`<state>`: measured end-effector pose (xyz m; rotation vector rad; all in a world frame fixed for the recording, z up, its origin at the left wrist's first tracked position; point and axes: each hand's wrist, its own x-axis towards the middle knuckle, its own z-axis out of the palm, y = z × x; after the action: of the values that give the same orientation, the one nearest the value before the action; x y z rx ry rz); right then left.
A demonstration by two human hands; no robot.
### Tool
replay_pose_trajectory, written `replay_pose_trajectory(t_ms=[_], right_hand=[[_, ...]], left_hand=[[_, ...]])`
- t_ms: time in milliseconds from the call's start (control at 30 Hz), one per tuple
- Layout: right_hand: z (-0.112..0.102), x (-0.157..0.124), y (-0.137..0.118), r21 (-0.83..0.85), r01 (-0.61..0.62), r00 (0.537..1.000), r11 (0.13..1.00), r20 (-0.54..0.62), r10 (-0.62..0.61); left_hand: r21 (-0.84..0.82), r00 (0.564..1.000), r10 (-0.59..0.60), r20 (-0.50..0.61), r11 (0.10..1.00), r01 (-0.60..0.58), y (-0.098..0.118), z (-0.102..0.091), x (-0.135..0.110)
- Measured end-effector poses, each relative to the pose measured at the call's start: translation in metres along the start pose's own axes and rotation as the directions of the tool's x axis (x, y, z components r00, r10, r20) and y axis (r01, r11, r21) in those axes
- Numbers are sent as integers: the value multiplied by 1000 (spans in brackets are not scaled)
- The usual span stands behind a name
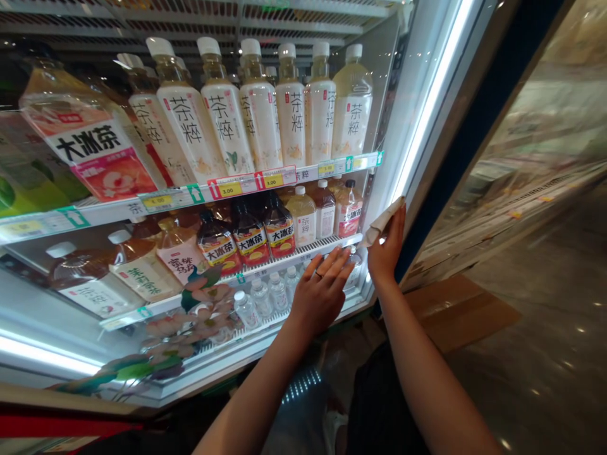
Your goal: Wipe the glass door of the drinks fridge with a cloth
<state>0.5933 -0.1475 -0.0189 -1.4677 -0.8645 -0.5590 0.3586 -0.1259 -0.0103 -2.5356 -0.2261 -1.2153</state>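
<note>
My left hand [323,287], with a ring on one finger, lies with its fingers stretched out near the lower right of the glass door [379,120]. It appears to rest on the glass and holds nothing. A folded pale cloth [383,221] is in my right hand [386,251], at the lit right edge of the door. The fingers press along the cloth, which covers part of the glass there. Behind the glass stand small clear bottles [277,292] and dark bottles of tea [249,237].
Tall tea bottles [220,120] fill the upper shelf, above price tags [272,181]. A flower decoration [208,300] is at the lower glass. On the floor at right lies flat cardboard [459,313], beside blurred shelving [535,164].
</note>
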Motion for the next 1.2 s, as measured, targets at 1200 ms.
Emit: replay_pose_trajectory(t_ms=[1200], right_hand=[[12, -29, -22, -68, 180, 982, 981, 68, -175]], left_hand=[[-28, 988, -152, -20, 988, 152, -26, -25, -17]])
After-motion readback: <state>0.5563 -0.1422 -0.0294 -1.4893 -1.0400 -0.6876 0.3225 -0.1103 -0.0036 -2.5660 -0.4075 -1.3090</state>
